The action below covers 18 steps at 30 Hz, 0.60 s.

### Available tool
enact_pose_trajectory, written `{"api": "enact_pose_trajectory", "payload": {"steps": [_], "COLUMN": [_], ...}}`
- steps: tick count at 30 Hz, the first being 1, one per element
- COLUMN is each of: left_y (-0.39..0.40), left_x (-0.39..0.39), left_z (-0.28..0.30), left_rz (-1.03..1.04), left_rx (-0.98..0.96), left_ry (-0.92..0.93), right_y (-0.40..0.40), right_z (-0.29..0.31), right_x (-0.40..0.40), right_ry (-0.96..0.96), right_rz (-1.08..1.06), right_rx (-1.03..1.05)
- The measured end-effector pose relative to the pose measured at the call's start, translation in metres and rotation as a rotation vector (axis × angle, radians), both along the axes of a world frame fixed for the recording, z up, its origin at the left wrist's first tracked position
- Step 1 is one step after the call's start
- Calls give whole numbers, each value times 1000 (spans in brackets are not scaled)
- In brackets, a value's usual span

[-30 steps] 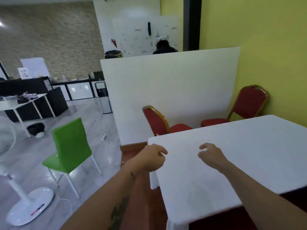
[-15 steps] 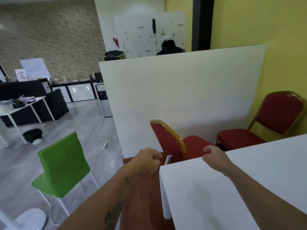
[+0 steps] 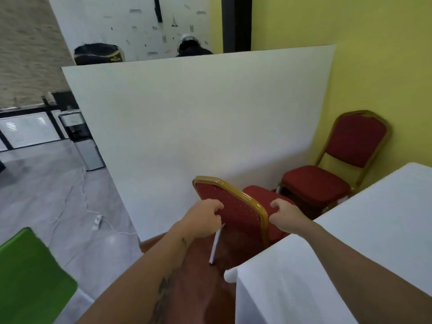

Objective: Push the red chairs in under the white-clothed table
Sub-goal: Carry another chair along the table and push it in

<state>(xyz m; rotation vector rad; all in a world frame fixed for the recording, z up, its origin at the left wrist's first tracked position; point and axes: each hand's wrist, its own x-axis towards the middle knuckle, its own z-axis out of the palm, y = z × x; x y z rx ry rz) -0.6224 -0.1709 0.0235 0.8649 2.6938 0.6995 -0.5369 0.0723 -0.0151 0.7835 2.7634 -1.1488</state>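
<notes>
The near red chair [image 3: 236, 206] with a gold frame stands at the corner of the white-clothed table [image 3: 350, 242], its backrest toward me. My left hand [image 3: 203, 218] grips the left side of that backrest. My right hand [image 3: 286, 216] grips its right side, just beyond the gold rim. A second red chair [image 3: 336, 169] stands farther back by the yellow wall, its seat pulled out from the table's far edge. Both chairs' legs are mostly hidden.
A tall white partition board [image 3: 198, 125] stands close behind both chairs. The yellow wall [image 3: 374, 66] closes the right side. A green chair [image 3: 30, 277] is at lower left. A white cable and power strip [image 3: 97, 222] lie on the grey floor.
I have stepped forward and both hands have left the table edge and closed on the near red chair's backrest. The view has moved closer to the chairs.
</notes>
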Motion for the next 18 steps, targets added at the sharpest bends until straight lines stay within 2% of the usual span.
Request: {"api": "enact_pose_trajectory", "payload": {"steps": [10,15,18], "left_y": [43,59,73], "left_x": [-123,-174,-203], "left_z": [-5,-24,-32], "left_rz": [-192,-325,-406], "left_rx": [-95,-346,-393], "left_ry": [36,58,142], "right_y": [0,-1,1], "right_z": [-10,-39,-57], "right_x": [-101,-143,-151], "right_ry": [-134,-234,-240], "right_rz": [0,80,51], "right_rx": [70,84,146]}}
